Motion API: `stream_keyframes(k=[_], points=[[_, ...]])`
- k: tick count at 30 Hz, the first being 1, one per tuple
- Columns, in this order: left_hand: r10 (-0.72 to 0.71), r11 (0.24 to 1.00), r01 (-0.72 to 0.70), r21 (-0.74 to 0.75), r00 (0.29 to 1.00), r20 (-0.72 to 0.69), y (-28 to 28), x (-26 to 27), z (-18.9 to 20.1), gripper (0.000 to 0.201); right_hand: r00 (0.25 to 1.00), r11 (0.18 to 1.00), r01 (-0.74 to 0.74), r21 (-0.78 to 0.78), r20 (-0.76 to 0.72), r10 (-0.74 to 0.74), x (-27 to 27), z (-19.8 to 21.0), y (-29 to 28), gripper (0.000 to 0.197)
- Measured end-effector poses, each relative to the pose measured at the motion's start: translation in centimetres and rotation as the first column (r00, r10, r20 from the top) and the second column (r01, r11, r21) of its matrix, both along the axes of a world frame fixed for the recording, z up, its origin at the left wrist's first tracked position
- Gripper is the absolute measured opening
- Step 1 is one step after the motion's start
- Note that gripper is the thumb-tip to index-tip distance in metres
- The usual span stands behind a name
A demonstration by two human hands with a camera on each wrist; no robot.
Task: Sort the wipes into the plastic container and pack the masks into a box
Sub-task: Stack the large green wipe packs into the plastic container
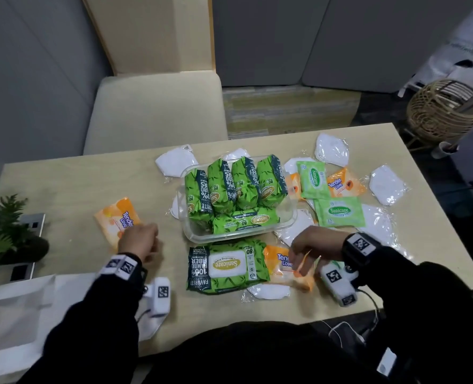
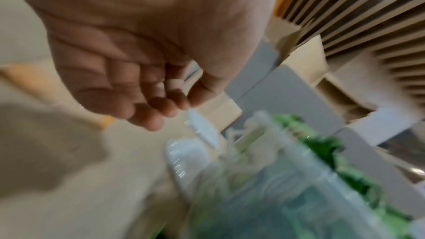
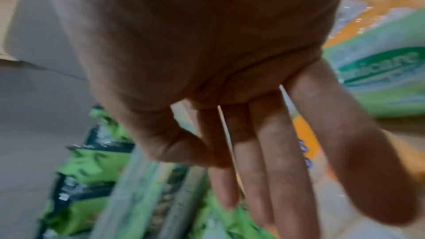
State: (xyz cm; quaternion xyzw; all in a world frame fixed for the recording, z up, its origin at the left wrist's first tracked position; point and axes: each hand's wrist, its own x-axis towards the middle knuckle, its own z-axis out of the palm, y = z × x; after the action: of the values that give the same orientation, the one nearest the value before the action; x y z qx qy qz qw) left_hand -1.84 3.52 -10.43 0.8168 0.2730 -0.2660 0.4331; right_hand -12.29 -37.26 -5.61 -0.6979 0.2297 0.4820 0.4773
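Head view has the right hand (image 1: pixel 310 246) down on the near orange wipes pack (image 1: pixel 286 268), its long axis running front to back beside the big green pack (image 1: pixel 227 268) and just short of the plastic container (image 1: pixel 290 217); fingers look fairly straight, whether they grip it I cannot tell. The left hand (image 1: pixel 138 241) hangs loosely curled and holding nothing by the far-left orange pack (image 1: pixel 117 217). Wrist views are blurred, and no box for the masks (image 1: pixel 387 184) shows.

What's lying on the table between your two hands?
In the head view, a large green Sanicare wipes pack lies flat between the left hand and right hand, in front of the plastic container.
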Motion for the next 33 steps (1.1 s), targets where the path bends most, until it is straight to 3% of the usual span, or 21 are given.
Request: stream_keyframes(k=[2,5,8,10,13,19,21,23,25,28,31,33], points=[[-0.058,0.998,0.055,-0.021,0.989,-0.138,-0.5,-2.3,-3.0,0.015,0.989,0.989,0.145,-0.026,0.009,-0.145,-0.6,-3.1,1.2,0.022],[-0.127,0.973,0.067,-0.219,0.955,-0.27,-3.4,-5.3,-3.9,0.021,0.954,0.952,0.3,-0.054,0.019,-0.3,-1.1,-6.0,4.1,0.032],[-0.088,0.942,-0.015,-0.335,0.953,-0.289,-5.6,-5.6,-4.1,0.026,0.941,0.941,0.337,-0.03,-0.008,-0.337,-1.4,-7.5,6.7,0.049],[-0.136,0.933,0.016,-0.358,0.94,-0.311,-6.0,-5.3,-4.9,0.042,0.953,0.951,0.303,-0.063,0.046,-0.3,-1.4,-8.0,7.8,0.044],[-0.191,0.939,0.077,-0.335,0.927,-0.322,-6.4,-5.2,-5.3,0.075,0.958,0.953,0.27,-0.134,0.139,-0.252,-1.5,-7.6,8.4,0.042],[-0.365,0.872,0.172,-0.459,0.853,-0.373,-8.8,-6.2,-2.9,0.07,0.944,0.938,0.329,-0.113,0.009,-0.33,-3.0,-4.9,4.0,0.063],[-0.425,0.833,0.198,-0.517,0.827,-0.368,-10.6,-6.7,-1.7,0.057,0.956,0.95,0.293,-0.109,0.017,-0.293,-3.6,-2.9,2.0,0.054],[-0.486,0.79,0.242,-0.563,0.808,-0.334,-12.7,-7.2,0.1,0.059,0.966,0.956,0.258,-0.137,0.053,-0.253,-4.1,-0.3,-0.3,0.041],[-0.536,0.752,0.306,-0.584,0.799,-0.271,-14.6,-7.3,2.1,0.044,0.972,0.958,0.225,-0.176,0.104,-0.209,-4.5,2.7,-2.7,0.038],[-0.572,0.702,0.376,-0.606,0.804,-0.164,-16.7,-6.8,6.0,0.026,0.964,0.968,0.216,-0.13,0.184,-0.191,-4.5,6.7,-6.2,0.059],[-0.499,0.68,0.424,-0.598,0.865,0.046,-16.4,-4.9,9.8,0.054,0.911,0.955,0.296,0.024,0.294,-0.29,-3.4,9.0,-7.6,0.065],[-0.431,0.724,0.484,-0.492,0.874,0.226,-15.3,-3.4,11.7,0.06,0.859,0.951,0.303,0.059,0.416,-0.299,-2.1,9.6,-6.6,0.067]])
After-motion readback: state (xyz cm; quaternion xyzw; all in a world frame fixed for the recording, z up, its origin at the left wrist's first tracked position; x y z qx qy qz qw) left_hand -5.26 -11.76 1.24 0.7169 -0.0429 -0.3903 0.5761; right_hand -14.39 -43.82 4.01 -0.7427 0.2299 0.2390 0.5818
